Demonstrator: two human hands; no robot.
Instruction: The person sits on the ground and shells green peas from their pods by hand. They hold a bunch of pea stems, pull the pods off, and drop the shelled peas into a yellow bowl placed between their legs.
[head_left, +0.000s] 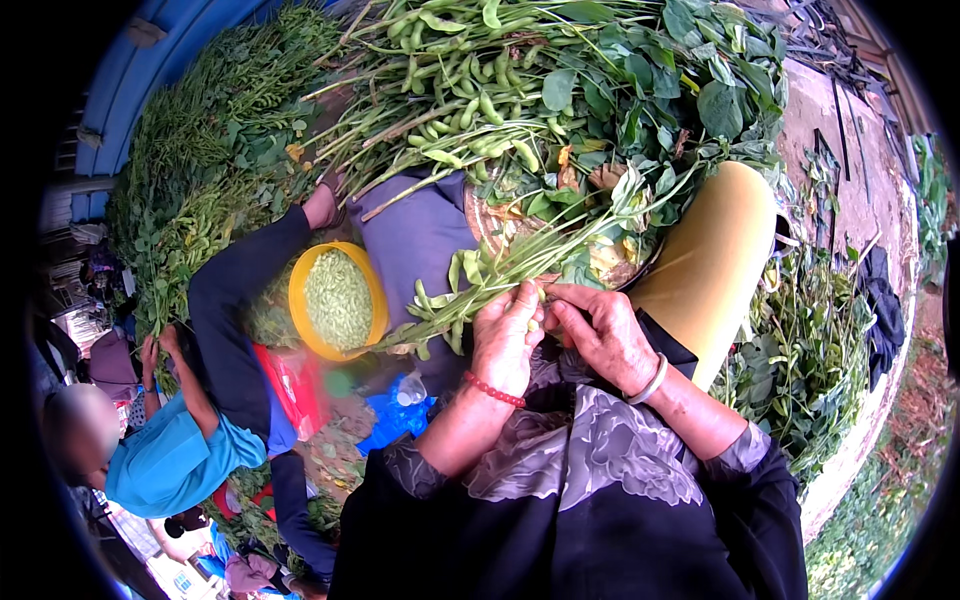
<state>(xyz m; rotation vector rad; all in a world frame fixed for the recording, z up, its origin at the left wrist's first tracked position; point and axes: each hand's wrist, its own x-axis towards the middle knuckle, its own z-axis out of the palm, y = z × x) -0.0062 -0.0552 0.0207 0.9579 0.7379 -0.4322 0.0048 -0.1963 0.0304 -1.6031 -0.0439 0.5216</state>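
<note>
My left hand (506, 330), with a red bead bracelet at the wrist, grips a bundle of green soybean stalks (559, 251) that lies across my lap. Pods (472, 266) and leaves hang from the bundle. Close beside it, my right hand (604, 326) has its thumb and fingers drawn together at the left fingertips. A small green pod (533, 325) shows at the left fingers; what the right fingers pinch is partly hidden. To the left stands a yellow bucket (298, 300) holding many pale green beans or pods (339, 300).
A large heap of soybean plants (480, 97) lies before me, over a round woven tray (487, 217). More plants (787, 352) lie at right. A person in a turquoise shirt (176, 457) sits at left, hands on plants. Red (289, 386) and blue plastic bags (397, 416) lie near the bucket.
</note>
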